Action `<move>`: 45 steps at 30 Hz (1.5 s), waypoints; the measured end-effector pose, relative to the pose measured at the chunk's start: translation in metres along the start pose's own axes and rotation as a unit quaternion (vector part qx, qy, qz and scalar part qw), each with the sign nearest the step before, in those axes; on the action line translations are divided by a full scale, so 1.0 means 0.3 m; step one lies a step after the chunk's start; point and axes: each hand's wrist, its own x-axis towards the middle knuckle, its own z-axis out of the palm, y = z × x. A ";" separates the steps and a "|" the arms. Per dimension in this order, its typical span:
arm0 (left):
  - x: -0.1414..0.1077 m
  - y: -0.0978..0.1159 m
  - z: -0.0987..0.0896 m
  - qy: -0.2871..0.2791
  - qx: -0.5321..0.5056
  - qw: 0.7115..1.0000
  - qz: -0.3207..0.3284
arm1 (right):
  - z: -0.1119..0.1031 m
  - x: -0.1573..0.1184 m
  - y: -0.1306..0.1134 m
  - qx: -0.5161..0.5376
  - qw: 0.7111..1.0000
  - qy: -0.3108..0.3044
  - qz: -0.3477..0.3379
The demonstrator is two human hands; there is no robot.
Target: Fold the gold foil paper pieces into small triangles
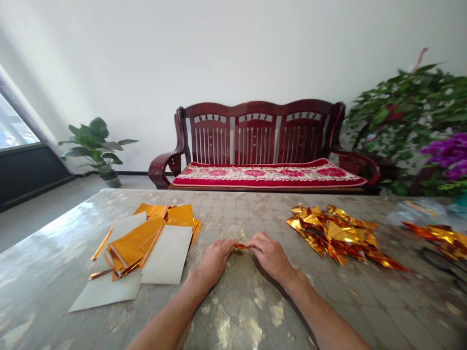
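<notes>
Through the head camera I see both hands close together over the bench, the left hand and the right hand each pinching one end of a small piece of gold foil; whether it touches the surface I cannot tell. Left of them I have gold sheets and white sheets, right of them a heap of shiny folded foil pieces
</notes>
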 end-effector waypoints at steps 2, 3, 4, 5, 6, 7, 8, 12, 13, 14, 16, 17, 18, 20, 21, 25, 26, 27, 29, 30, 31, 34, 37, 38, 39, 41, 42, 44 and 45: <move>0.000 0.004 -0.002 -0.009 -0.007 1.000 0.003 | 0.002 0.000 0.001 0.005 1.000 0.001 0.003; 0.000 0.007 -0.002 -0.012 -0.011 1.000 0.004 | 0.004 0.000 0.000 0.006 1.000 0.003 0.005; 0.000 0.010 -0.002 -0.016 -0.012 1.000 0.005 | 0.006 0.000 -0.002 0.006 1.000 0.007 0.008; 0.000 0.012 -0.001 -0.019 -0.010 1.000 0.004 | 0.008 0.001 -0.005 0.004 1.000 0.012 0.013; 0.000 0.013 0.001 -0.022 -0.006 1.000 0.003 | 0.010 0.002 -0.008 0.001 1.000 0.018 0.018; 0.000 0.014 0.002 -0.023 0.000 1.000 0.001 | 0.012 0.002 -0.011 -0.001 1.000 0.023 0.020; 0.000 0.014 0.004 -0.023 0.005 1.000 -0.001 | 0.013 0.003 -0.014 -0.002 0.999 0.026 0.021; 0.003 0.014 0.005 -0.011 -0.013 1.000 0.003 | 0.010 0.002 -0.013 -0.001 1.000 0.020 0.001; 0.004 0.014 0.004 -0.009 -0.020 1.000 0.001 | 0.008 0.001 -0.011 -0.003 1.000 0.019 -0.006; 0.005 0.015 0.003 -0.009 -0.023 1.000 -0.003 | 0.005 0.001 -0.009 -0.004 1.000 0.020 -0.016; 0.006 0.017 0.002 -0.012 -0.023 1.000 -0.012 | -0.002 0.000 -0.007 -0.007 0.999 0.024 -0.039; 0.006 0.018 0.003 -0.013 -0.022 1.000 -0.015 | -0.005 -0.001 -0.007 -0.010 0.998 0.026 -0.050; 0.007 0.017 0.003 -0.011 -0.022 1.000 -0.017 | -0.008 -0.001 -0.008 -0.014 0.998 0.026 -0.059; 0.006 0.014 0.006 -0.007 -0.026 1.000 -0.012 | -0.012 -0.001 -0.010 -0.022 0.997 0.024 -0.071; 0.006 0.012 0.007 -0.006 -0.028 1.000 -0.008 | -0.012 -0.001 -0.012 -0.026 0.997 0.021 -0.073; 0.006 0.005 0.011 -0.007 -0.033 0.999 0.004 | -0.010 0.002 -0.015 -0.021 0.998 0.018 -0.051; 0.007 0.004 0.011 -0.007 -0.029 1.000 0.004 | -0.010 0.003 -0.016 -0.019 0.999 0.019 -0.033; 0.007 0.004 0.011 -0.007 -0.023 1.000 0.003 | -0.009 0.005 -0.016 -0.017 1.000 0.018 -0.012; 0.009 0.003 0.012 -0.009 -0.008 1.000 0.002 | -0.009 0.009 -0.017 -0.019 0.999 0.010 0.026; 0.009 0.003 0.012 -0.009 -0.002 1.000 0.004 | -0.009 0.010 -0.018 -0.020 0.999 0.005 0.038; 0.010 0.002 0.013 -0.010 0.002 1.000 0.008 | -0.009 0.011 -0.019 -0.021 0.999 0.000 0.045; 0.009 0.001 0.014 -0.011 0.010 1.000 0.015 | -0.006 0.011 -0.026 -0.019 0.998 -0.008 0.052; 0.008 0.003 0.014 -0.011 0.023 1.000 0.005 | 0.001 0.009 -0.035 -0.011 0.999 -0.006 0.050; 0.007 0.005 0.014 -0.012 0.028 1.000 0.003 | 0.003 0.009 -0.037 -0.008 0.999 -0.002 0.049; 0.006 0.007 0.014 -0.013 0.032 0.999 0.002 | 0.005 0.009 -0.039 -0.005 0.999 0.002 0.048; 0.004 0.011 0.014 -0.016 0.039 0.999 0.005 | 0.009 0.008 -0.042 0.000 0.999 0.009 0.045; 0.004 0.013 0.015 -0.018 0.044 0.999 0.006 | 0.011 0.008 -0.043 0.003 0.999 0.009 0.043; 0.004 0.018 0.017 -0.022 0.055 0.998 0.002 | 0.013 0.006 -0.044 0.008 0.999 0.008 0.040; 0.004 0.021 0.018 -0.024 0.062 0.998 -0.003 | 0.015 0.006 -0.046 0.010 0.999 0.007 0.038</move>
